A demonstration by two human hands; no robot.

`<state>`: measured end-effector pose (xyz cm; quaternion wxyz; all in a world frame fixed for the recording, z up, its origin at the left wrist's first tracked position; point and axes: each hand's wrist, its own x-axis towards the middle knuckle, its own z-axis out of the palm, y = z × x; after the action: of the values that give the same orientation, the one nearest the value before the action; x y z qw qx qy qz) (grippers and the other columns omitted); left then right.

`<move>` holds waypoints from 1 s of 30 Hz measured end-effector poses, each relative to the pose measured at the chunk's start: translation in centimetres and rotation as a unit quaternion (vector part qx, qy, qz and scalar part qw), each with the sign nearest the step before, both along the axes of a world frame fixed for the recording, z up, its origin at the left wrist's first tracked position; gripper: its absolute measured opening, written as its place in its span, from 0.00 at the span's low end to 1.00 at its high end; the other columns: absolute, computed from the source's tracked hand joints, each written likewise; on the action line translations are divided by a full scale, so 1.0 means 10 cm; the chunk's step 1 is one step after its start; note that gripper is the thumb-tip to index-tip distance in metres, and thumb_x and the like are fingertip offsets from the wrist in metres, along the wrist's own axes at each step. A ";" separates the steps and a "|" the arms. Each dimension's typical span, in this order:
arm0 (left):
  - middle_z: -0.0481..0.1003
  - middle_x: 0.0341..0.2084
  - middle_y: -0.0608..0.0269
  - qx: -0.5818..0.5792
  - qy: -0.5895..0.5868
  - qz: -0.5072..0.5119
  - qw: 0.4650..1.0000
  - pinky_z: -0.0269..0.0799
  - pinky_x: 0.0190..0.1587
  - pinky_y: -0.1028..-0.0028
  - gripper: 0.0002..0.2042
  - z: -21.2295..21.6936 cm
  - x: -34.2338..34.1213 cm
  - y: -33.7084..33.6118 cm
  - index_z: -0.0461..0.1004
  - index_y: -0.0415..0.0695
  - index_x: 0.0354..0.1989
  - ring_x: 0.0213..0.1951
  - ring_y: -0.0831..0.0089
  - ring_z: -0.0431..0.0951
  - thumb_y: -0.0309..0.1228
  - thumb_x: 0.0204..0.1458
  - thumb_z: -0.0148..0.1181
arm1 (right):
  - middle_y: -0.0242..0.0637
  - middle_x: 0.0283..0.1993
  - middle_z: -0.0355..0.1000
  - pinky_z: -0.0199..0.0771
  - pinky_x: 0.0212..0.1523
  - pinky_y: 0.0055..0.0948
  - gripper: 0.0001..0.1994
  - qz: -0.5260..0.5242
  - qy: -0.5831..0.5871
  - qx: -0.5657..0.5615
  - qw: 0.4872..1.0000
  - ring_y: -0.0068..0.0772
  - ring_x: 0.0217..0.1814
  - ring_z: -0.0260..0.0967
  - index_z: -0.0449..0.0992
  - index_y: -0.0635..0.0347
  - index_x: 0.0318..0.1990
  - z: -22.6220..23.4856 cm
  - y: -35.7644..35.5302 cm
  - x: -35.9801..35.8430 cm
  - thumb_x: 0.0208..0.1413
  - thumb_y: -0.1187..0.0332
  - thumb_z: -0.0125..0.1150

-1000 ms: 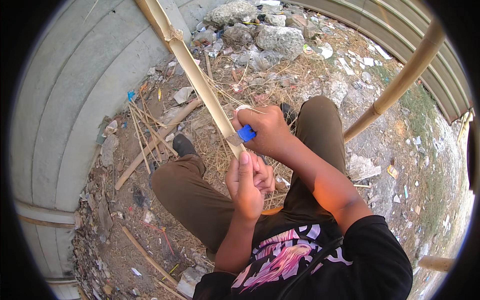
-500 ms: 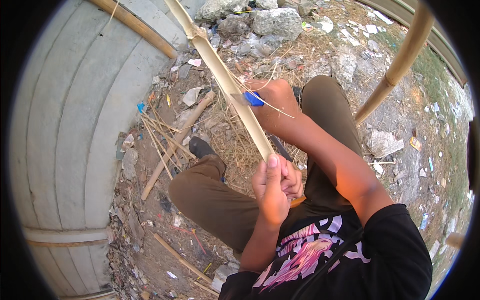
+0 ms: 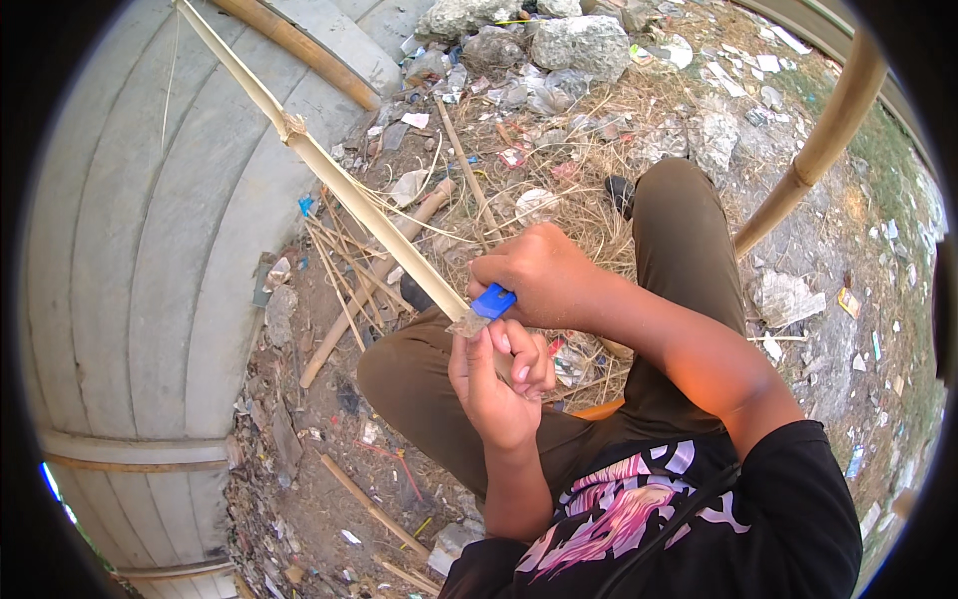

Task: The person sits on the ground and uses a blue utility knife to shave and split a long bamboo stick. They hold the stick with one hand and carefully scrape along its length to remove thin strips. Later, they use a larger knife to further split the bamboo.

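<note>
One knife (image 3: 493,301) moved down one strip (image 3: 371,215); right hand (image 3: 544,275) gripping knife, left hand (image 3: 507,399) strip.

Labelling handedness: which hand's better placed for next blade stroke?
Right hand, probably: it holds the blue-handled metal blade at the long pale bamboo strip; left hand is at the strip's near end.

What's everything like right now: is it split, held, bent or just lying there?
Split bamboo strip: split lengthwise, slanting, pale inside showing
Blue-handled knife: held, blade bare, at the strip's near end
Left hand: pinching at the strip's near end
Right hand: closed around the knife
Thin bamboo sticks: lying crossed on the ground
Round bamboo pole: unsplit, slanting
Brown trouser legs: bent, knees apart
</note>
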<state>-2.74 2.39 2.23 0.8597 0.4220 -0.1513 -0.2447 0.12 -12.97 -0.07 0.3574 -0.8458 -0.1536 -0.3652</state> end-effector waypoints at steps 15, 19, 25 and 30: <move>0.48 0.14 0.73 0.042 0.041 -0.075 0.995 0.41 0.13 0.78 0.16 0.02 -0.21 -0.15 0.58 0.48 0.32 0.13 0.84 0.44 0.43 0.72 0.35 | 0.44 0.17 0.70 0.73 0.24 0.45 0.07 -0.146 0.035 0.073 0.986 0.52 0.22 0.73 0.75 0.57 0.22 0.07 -0.10 0.04 0.40 0.66 0.68; 0.49 0.14 0.73 0.004 0.029 -0.036 0.999 0.41 0.13 0.78 0.16 0.01 -0.17 -0.14 0.58 0.48 0.32 0.13 0.83 0.45 0.42 0.72 0.36 | 0.35 0.20 0.71 0.69 0.23 0.40 0.08 -0.062 0.028 0.007 0.998 0.43 0.21 0.71 0.75 0.53 0.26 -0.01 -0.08 0.04 0.40 0.68 0.71; 0.49 0.14 0.73 0.014 0.018 -0.021 1.000 0.41 0.13 0.78 0.16 0.05 -0.09 -0.05 0.59 0.47 0.32 0.13 0.84 0.45 0.42 0.72 0.36 | 0.35 0.19 0.69 0.68 0.21 0.39 0.07 -0.065 0.003 0.012 0.998 0.42 0.20 0.70 0.73 0.53 0.24 0.01 0.01 -0.02 0.40 0.70 0.68; 0.49 0.14 0.73 0.016 0.033 -0.093 0.995 0.42 0.13 0.78 0.16 -0.05 -0.28 -0.15 0.59 0.47 0.32 0.13 0.83 0.46 0.42 0.72 0.36 | 0.43 0.19 0.72 0.73 0.25 0.44 0.05 -0.162 0.016 0.066 0.984 0.50 0.23 0.74 0.77 0.55 0.25 0.15 -0.15 0.00 0.42 0.68 0.67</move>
<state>-5.54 0.87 1.70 0.8305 0.4120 -0.1579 -0.3400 0.08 -14.46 1.45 0.3511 -0.8398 0.0157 -0.4138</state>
